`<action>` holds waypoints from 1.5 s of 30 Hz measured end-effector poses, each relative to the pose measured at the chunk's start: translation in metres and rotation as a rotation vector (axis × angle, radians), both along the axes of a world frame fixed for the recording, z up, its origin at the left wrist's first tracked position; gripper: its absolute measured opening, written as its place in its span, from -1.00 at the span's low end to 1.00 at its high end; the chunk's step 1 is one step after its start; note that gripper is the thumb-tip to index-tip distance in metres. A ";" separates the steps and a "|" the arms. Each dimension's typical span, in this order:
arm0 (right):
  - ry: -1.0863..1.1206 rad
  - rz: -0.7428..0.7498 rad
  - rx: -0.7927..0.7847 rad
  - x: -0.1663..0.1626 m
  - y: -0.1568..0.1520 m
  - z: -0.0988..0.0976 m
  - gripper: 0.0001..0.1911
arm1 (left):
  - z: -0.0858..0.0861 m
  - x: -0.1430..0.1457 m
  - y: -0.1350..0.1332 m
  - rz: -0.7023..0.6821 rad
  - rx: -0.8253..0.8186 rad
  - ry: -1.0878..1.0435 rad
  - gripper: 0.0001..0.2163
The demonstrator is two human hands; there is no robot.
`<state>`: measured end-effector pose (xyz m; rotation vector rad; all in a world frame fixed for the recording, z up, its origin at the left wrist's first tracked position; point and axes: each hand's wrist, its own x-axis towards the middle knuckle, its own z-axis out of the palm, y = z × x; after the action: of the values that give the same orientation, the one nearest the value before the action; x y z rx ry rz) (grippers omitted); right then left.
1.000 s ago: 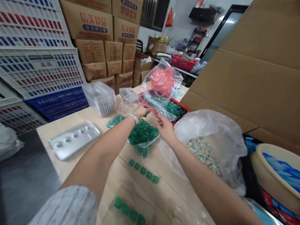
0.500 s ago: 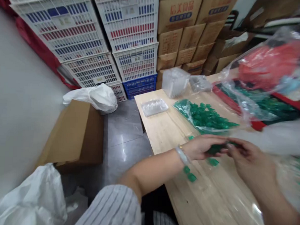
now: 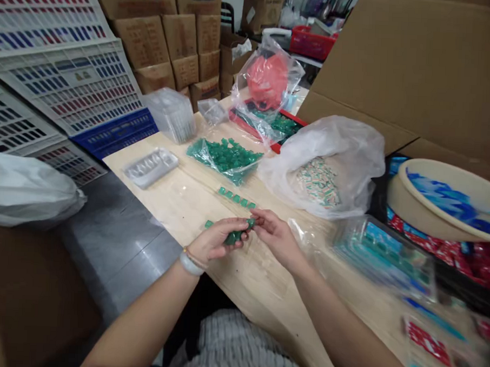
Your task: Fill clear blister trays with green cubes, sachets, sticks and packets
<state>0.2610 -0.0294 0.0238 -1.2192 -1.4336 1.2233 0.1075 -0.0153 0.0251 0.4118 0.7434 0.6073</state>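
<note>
My left hand (image 3: 222, 239) is closed around several small green plastic pieces (image 3: 233, 237), bunched in its palm and fingers. Between its thumb and forefinger one green piece (image 3: 250, 222) sticks out, and the pinched fingertips of my right hand (image 3: 277, 236) meet it there. Just beyond my hands, a row of green pieces (image 3: 237, 198) lies on the wooden table (image 3: 179, 202). Another green piece (image 3: 208, 224) shows beside my left hand. Farther back lies a clear bag of green pieces (image 3: 230, 157). What my right fingers cover is partly hidden.
At the table's left end are a clear moulded tray (image 3: 150, 167) and stacked clear boxes (image 3: 170, 115). On the right are a white bag (image 3: 352, 150) of small striped pieces, blurred clear packs (image 3: 383, 254), and a beige tub (image 3: 414, 204) of blue pieces. White crates (image 3: 87, 79) stand behind.
The view has swung right, bringing the white bag, tub and clear packs into sight. My hands stay together on the green pieces and now sit near the middle of the view.
</note>
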 end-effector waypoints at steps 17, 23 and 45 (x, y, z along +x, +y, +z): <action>0.295 0.236 -0.273 0.015 0.000 0.010 -0.80 | 0.005 0.006 -0.011 0.116 0.536 0.416 -0.81; 0.271 0.233 -0.247 0.007 -0.001 0.004 -0.77 | 0.004 0.012 -0.012 0.170 0.421 0.365 -0.81; 0.132 0.111 -0.259 0.004 0.003 0.012 -0.88 | 0.011 0.001 -0.015 -0.017 0.650 0.393 -0.80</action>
<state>0.2649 -0.0268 0.0361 -1.2164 -1.2890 1.5740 0.1090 -0.0302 0.0362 1.1605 0.9038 0.7574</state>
